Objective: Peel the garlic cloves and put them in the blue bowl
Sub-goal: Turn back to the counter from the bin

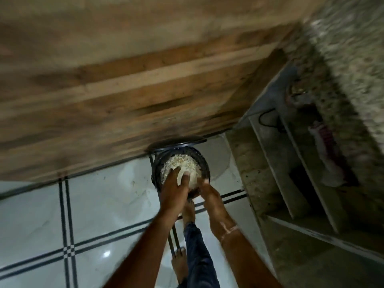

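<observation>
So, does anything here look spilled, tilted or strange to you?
Nothing is clearly spilled. The dark container is heaped with pale pieces; the left hand lies on the pile, the right hand at its rim. Blur hides any small scraps on the tiled floor.

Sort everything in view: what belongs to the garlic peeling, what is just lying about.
Job: dark round basket; the pale garlic heap in it; left hand on the heap; right hand at the rim.
Lying about: brown wooden panel; grey shelf unit; pale cloth and black cable on it; white tiled floor.
</observation>
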